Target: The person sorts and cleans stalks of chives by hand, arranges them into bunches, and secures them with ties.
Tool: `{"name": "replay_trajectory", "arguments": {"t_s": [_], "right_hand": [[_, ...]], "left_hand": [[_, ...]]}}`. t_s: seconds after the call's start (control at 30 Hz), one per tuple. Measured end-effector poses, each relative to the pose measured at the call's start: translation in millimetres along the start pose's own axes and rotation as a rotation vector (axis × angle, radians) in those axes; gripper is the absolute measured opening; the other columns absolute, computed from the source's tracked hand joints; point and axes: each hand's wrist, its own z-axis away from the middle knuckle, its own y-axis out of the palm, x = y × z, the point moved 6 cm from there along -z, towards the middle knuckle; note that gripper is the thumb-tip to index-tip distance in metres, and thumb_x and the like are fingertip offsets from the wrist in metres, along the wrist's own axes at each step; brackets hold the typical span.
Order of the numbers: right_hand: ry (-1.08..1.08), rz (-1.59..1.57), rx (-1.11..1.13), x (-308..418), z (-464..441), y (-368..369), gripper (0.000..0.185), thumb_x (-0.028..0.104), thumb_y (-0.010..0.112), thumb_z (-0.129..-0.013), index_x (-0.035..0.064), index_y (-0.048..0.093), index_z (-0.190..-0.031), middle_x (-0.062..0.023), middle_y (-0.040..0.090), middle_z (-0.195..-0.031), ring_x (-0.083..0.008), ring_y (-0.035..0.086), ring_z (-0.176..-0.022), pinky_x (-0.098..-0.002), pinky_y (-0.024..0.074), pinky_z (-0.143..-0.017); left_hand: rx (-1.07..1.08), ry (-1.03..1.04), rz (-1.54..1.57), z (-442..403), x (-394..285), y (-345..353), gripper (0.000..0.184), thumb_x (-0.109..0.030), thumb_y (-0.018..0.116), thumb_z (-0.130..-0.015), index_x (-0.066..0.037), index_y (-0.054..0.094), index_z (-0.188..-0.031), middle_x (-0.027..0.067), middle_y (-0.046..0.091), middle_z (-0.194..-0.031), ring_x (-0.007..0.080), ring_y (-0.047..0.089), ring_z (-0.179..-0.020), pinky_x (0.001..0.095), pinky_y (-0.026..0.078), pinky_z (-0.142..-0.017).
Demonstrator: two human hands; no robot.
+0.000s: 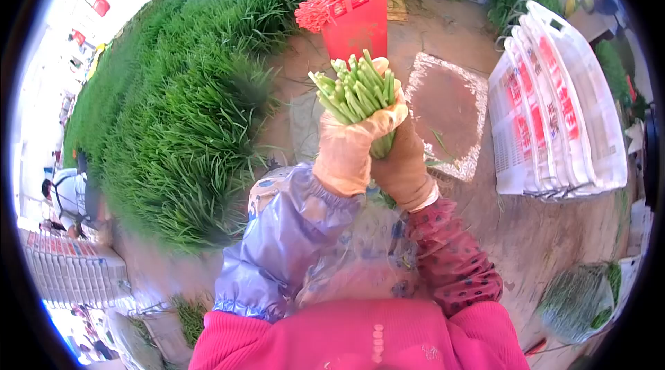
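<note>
In the head view, grips a bunch of green stalks [355,96] in front of the body, near the middle. Points the blunt, slightly uneven stalk ends up and away from the chest. Folds the left hand [346,148], in a pale orange glove, closed around the bunch, thumb laid across the near side. Sets the right hand [403,165], gloved likewise, against the bunch from the right and behind, partly covered by the left thumb and the stalks; cannot tell the bend of most of its fingers.

Wears a shiny lilac sleeve cover [280,235] on the left forearm, a dark red spotted sleeve [454,259] on the right, and a pink ribbed top [332,339].

Faces a red box [360,30] just beyond the bunch, topped with a bundle of red strips [318,15]. Has to the left a large heap of long green leaves [180,120]. Has to the right a flat brown mat [447,110] with a white speckled border, then nested white plastic crates [554,113] marked in red. Shows at far left another stack of crates [76,276], near a person [68,193], small in view.
</note>
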Motion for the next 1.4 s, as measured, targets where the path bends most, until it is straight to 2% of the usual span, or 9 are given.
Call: {"name": "replay_trajectory", "arguments": {"t_s": [0.07, 0.27, 0.67, 0.97, 1.03, 1.17, 1.3, 1.33, 1.4], "right_hand": [[0.205, 0.002, 0.051, -20.7, 0.2, -15.6, 0.062, 0.017, 0.078, -0.068, 0.0122, 0.049, -0.123, -0.0218, 0.064, -0.09, -0.0416, 0.063, -0.086, -0.0474, 0.0503, -0.072], [0.177, 0.569, 0.385, -63.3, -46.9, -74.5, 0.042, 0.011, 0.067, -0.079, 0.0151, 0.054, -0.118, -0.0171, 0.066, -0.088, -0.0387, 0.065, -0.083, -0.044, 0.0518, -0.072], [1.348, 0.701, 0.669, -152.6, 214.2, -193.8, 0.061, 0.016, 0.073, -0.059, 0.0095, 0.057, -0.117, -0.0217, 0.066, -0.097, -0.0392, 0.063, -0.097, -0.0445, 0.0495, -0.082], [1.52, 0.72, 0.618, -151.6, 222.5, -165.7, 0.056, 0.037, 0.074, -0.073, 0.0093, 0.056, -0.118, -0.0228, 0.065, -0.103, -0.0404, 0.061, -0.101, -0.044, 0.0483, -0.083], [1.509, 0.655, 0.591, -156.2, 218.6, -163.5, 0.055, 0.037, 0.073, -0.074, 0.0093, 0.056, -0.118, -0.023, 0.065, -0.103, -0.0407, 0.061, -0.102, -0.0442, 0.0483, -0.083], [1.459, 0.637, 0.592, -169.0, 237.0, -167.0, 0.055, 0.037, 0.072, -0.075, 0.0096, 0.055, -0.119, -0.0227, 0.065, -0.104, -0.0413, 0.06, -0.102, -0.0443, 0.0483, -0.083], [1.529, 0.692, 0.637, -170.9, 247.3, -173.2, 0.056, 0.037, 0.071, -0.075, 0.0101, 0.054, -0.121, -0.0226, 0.064, -0.106, -0.0413, 0.059, -0.103, -0.0441, 0.0479, -0.084], [1.532, 0.688, 0.635, -170.0, 245.0, -172.5, 0.056, 0.037, 0.071, -0.076, 0.0104, 0.054, -0.122, -0.0229, 0.064, -0.107, -0.0415, 0.059, -0.104, -0.0442, 0.0477, -0.085], [1.53, 0.679, 0.631, -169.0, 243.1, -172.6, 0.056, 0.037, 0.07, -0.076, 0.0108, 0.053, -0.123, -0.0231, 0.063, -0.109, -0.0417, 0.058, -0.105, -0.0443, 0.0476, -0.085]], "left_hand": [[-0.294, -0.044, 0.192, 0.4, 15.7, -1.1, 0.058, 0.0, 0.074, -0.078, -0.005, 0.049, -0.13, 0.0059, 0.06, -0.116, 0.0204, 0.057, -0.108, 0.0344, 0.045, -0.096], [-0.095, -0.413, 0.251, -33.1, 78.0, -47.9, 0.061, -0.012, 0.075, -0.08, -0.006, 0.047, -0.134, 0.0068, 0.059, -0.118, 0.0188, 0.057, -0.108, 0.0375, 0.046, -0.093], [-0.7, -0.25, -0.634, -191.0, 121.7, -307.6, 0.02, -0.014, 0.064, -0.089, -0.002, 0.064, -0.105, 0.007, 0.066, -0.07, 0.0125, 0.06, -0.052, 0.025, 0.047, -0.047], [-0.88, -0.572, -0.414, -326.4, 203.6, -422.4, 0.037, -0.036, 0.051, -0.096, -0.006, 0.06, -0.117, 0.0147, 0.072, -0.086, 0.0206, 0.067, -0.067, 0.0307, 0.051, -0.053], [-0.886, -0.523, -0.29, -338.8, 197.6, -428.9, 0.025, -0.027, 0.063, -0.091, -0.007, 0.06, -0.078, 0.0278, 0.063, -0.071, 0.0324, 0.056, -0.046, 0.0413, 0.043, -0.04], [-0.724, -0.627, -0.205, -369.8, 234.8, -501.6, 0.025, -0.025, 0.056, -0.092, -0.008, 0.058, -0.075, 0.0188, 0.063, -0.069, 0.0244, 0.058, -0.052, 0.0364, 0.044, -0.043], [-0.922, -0.49, -0.327, -335.4, 177.2, -398.9, 0.015, -0.017, 0.058, -0.087, -0.011, 0.056, -0.074, 0.0122, 0.058, -0.063, 0.0222, 0.06, -0.057, 0.0361, 0.045, -0.045], [-0.948, -0.485, -0.317, -334.2, 179.8, -410.9, 0.035, -0.033, 0.055, -0.095, -0.006, 0.058, -0.117, 0.017, 0.07, -0.081, 0.0203, 0.064, -0.057, 0.0313, 0.048, -0.047], [-0.853, -0.323, -0.344, -319.5, 163.6, -415.6, 0.032, -0.03, 0.057, -0.095, -0.005, 0.059, -0.115, 0.0174, 0.069, -0.078, 0.0197, 0.061, -0.053, 0.0309, 0.046, -0.045]]}}
